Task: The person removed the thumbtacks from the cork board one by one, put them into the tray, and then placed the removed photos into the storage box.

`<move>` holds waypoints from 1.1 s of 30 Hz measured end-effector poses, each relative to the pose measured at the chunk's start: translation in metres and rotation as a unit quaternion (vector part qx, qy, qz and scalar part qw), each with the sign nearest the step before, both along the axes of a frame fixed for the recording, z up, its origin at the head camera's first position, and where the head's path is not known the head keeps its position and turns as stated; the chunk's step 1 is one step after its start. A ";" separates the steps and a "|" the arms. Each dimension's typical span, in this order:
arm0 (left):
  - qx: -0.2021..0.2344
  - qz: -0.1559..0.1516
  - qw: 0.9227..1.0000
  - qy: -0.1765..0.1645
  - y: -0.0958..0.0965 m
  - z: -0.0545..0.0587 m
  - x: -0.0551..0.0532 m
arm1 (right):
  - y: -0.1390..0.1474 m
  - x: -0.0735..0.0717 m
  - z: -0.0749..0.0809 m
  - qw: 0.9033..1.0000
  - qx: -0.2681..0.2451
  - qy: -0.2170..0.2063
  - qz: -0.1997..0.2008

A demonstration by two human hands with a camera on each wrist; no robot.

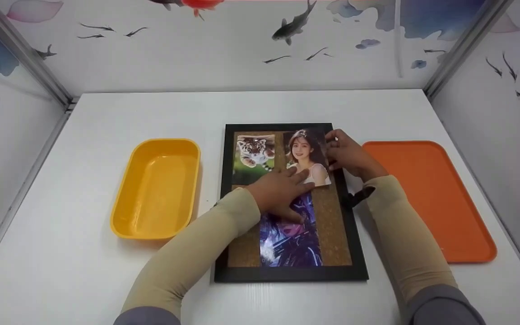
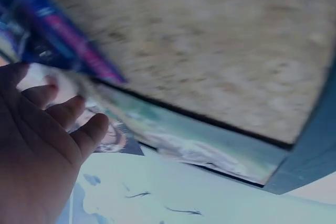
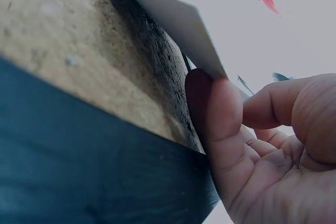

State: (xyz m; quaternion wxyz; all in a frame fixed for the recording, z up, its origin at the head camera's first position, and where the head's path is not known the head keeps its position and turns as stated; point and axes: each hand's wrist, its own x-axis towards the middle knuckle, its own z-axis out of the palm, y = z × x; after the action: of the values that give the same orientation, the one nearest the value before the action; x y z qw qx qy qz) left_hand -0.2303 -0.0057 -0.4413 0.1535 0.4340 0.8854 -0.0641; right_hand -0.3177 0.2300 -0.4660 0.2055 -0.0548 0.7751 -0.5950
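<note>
A black-framed cork board point(image 1: 334, 225) lies on the white table. On its upper right is a portrait photo point(image 1: 301, 146) of a long-haired person; my left hand point(image 1: 280, 192) rests on its lower edge with fingers spread. My right hand point(image 1: 352, 155) pinches the same photo's right edge, and the right wrist view shows its pale back point(image 3: 178, 27) raised off the cork. A tiger cub photo point(image 1: 254, 158) lies on the upper left. Below, partly under my left hand, is a blue and purple picture point(image 1: 289, 248) of a figure.
A yellow tub point(image 1: 156, 194) stands left of the board. An orange tray point(image 1: 436, 194) lies to the right, partly behind my right forearm. White walls with painted fish point(image 1: 291, 29) enclose the table's back and sides.
</note>
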 end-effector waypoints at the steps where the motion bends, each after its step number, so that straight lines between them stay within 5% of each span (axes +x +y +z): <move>1: 0.001 0.000 1.000 0.004 0.001 0.002 0.000 | 0.000 0.000 0.000 1.000 0.000 -0.001 -0.001; 10: 0.033 -0.011 0.997 0.069 0.001 0.018 0.011 | 0.001 -0.001 0.001 0.999 -0.036 -0.006 -0.022; 17: 0.126 0.006 0.988 0.085 -0.032 0.044 0.032 | 0.004 -0.001 0.002 0.998 -0.050 -0.007 -0.025; 26: 0.224 0.083 0.963 0.124 -0.097 0.071 0.059 | 0.003 -0.002 0.003 0.998 -0.042 -0.012 -0.039; 33: 0.261 0.154 0.938 0.169 -0.151 0.070 0.082 | 0.004 -0.004 0.001 0.998 -0.036 -0.008 -0.041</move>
State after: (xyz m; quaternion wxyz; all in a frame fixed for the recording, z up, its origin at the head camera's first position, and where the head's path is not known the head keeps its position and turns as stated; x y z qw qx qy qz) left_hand -0.1488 -0.1568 -0.3716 -0.1088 0.2997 0.9400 0.1214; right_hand -0.3215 0.2337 -0.4653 0.1851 -0.0257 0.7530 -0.6309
